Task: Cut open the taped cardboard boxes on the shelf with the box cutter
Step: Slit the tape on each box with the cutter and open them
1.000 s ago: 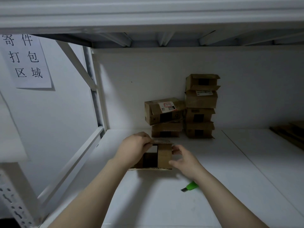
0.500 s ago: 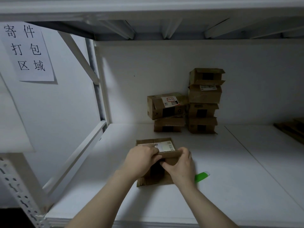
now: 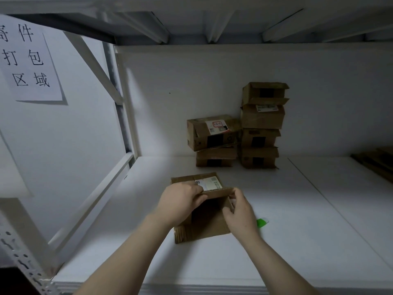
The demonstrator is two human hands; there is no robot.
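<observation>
A small cardboard box [image 3: 204, 228] lies on the white shelf [image 3: 297, 231] in front of me, its flaps spread and its dark inside showing. My left hand [image 3: 180, 201] grips the far flap, which carries a white label. My right hand [image 3: 239, 209] pinches the flap on the box's right side. The green box cutter [image 3: 262, 222] lies on the shelf just right of my right hand, partly hidden behind it.
Several taped cardboard boxes [image 3: 238, 133] stand in two stacks against the back wall. Flat cardboard [image 3: 376, 162] lies at the far right. A paper sign [image 3: 27, 60] hangs on the left, beside the white shelf upright [image 3: 125, 103]. The upper shelf is low overhead.
The box has gone from standing on edge to lying flat. Both hands have pulled its flaps apart, exposing the inside. The cutter has not moved on the shelf.
</observation>
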